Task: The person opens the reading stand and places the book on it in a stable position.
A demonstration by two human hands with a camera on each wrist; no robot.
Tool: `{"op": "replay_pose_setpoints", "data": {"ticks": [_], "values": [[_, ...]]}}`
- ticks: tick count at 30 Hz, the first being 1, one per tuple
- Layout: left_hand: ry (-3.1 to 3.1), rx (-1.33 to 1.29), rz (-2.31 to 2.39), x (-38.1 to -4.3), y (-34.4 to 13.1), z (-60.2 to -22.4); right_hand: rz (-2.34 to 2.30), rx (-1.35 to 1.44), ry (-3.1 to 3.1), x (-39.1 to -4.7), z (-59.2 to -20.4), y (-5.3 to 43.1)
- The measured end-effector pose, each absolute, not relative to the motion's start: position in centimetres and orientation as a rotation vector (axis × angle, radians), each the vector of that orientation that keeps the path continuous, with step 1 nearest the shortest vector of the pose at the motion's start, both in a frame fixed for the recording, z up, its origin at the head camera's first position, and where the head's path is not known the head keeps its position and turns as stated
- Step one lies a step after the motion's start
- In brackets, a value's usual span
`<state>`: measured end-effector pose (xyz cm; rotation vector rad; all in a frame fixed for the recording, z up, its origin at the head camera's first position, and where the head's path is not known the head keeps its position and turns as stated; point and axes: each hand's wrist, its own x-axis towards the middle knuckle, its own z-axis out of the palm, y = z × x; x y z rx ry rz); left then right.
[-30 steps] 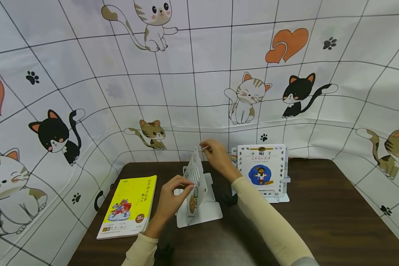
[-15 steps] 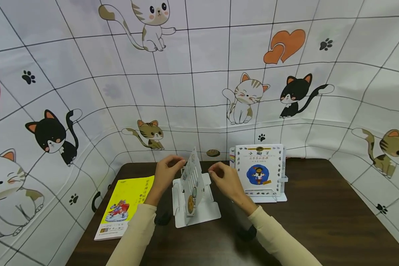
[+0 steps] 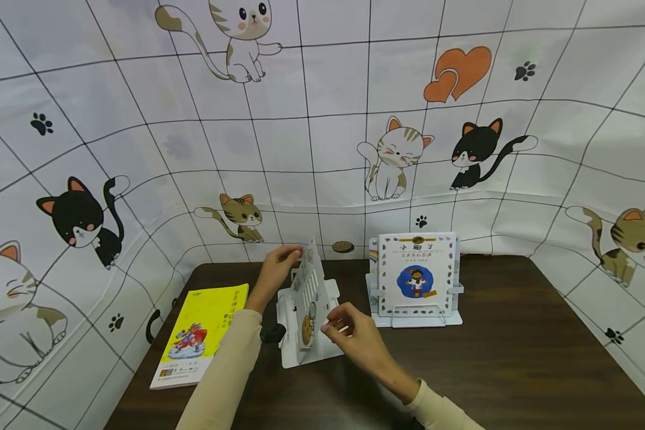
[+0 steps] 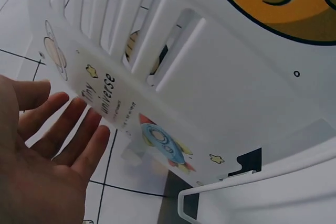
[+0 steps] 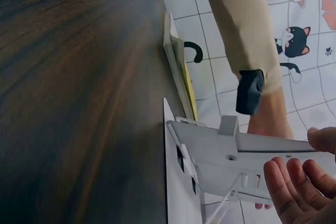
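A white book stand (image 3: 314, 286) stands in the middle of the table, its slotted panel tilted up and seen nearly edge-on in the head view. In the left wrist view the panel (image 4: 231, 98) shows "Tiny universe" lettering and a rocket. My left hand (image 3: 274, 272) is at the panel's far upper edge, fingers loosely bent; whether the fingertips touch it is unclear. Close to the panel's near right edge is my right hand (image 3: 357, 337), thumb and fingers bent and apart. In the right wrist view the fingers (image 5: 296, 182) lie beside the panel, contact uncertain.
Left of the stand lies a yellow book (image 3: 204, 328). A second white stand (image 3: 373, 310) at the back right bears a white picture book (image 3: 416, 275). The dark wooden table (image 3: 516, 358) meets a cat-print cloth (image 3: 344, 149) behind and at the sides.
My left hand has moved from the panel's near edge to its far upper edge. My right hand has come from the far top down to the near right edge. The stand keeps its place.
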<state>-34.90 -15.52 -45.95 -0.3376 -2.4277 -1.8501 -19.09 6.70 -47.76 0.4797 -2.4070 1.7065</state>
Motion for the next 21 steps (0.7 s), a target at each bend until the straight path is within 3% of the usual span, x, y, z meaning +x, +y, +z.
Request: {"op": "replay_pose_setpoints", "data": {"ticks": [21], "values": [[-2.587,-0.468,-1.721,-35.3,-15.5,-46.9,1.744,0.498,-2.357,-18.6,-48.1,5.1]]}}
